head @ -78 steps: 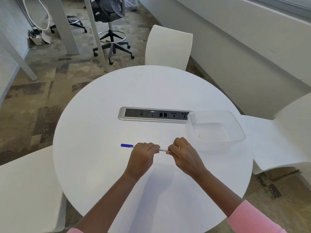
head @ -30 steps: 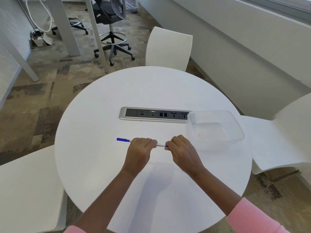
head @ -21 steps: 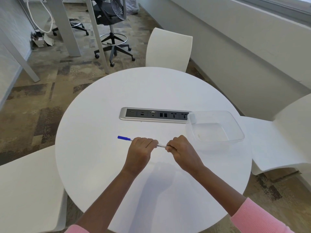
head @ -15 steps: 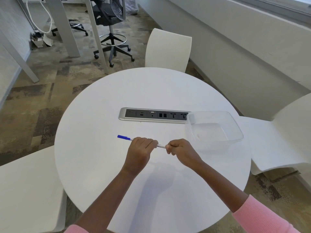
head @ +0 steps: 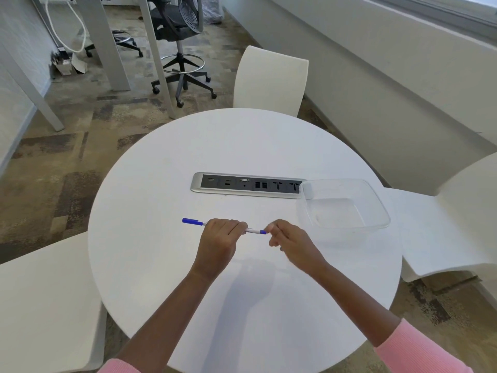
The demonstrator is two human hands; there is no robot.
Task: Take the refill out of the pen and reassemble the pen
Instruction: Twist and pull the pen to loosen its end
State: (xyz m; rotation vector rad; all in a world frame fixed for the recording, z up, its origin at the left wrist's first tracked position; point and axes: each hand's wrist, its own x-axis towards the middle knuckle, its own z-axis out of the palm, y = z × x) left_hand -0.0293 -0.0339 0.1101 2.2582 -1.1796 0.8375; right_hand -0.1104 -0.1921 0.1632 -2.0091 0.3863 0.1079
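Pen (head: pixel 252 231) print unreadable — left hand (head: pixel 219 238) grips barrel.

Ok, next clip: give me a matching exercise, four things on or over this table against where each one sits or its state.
Things:
1. pen
2. clear plastic container
3. socket panel
4. right hand

Places or states:
A. set flush in the tabletop
B. empty, at the table's right side
C. gripped in the left hand, blue cap pointing left
D. fingertips at the pen's blue end

Pairs: 1-C, 2-B, 3-A, 4-D

Office, meeting table (head: pixel 166 265), socket panel (head: pixel 248 185), swivel chair (head: pixel 177 28)
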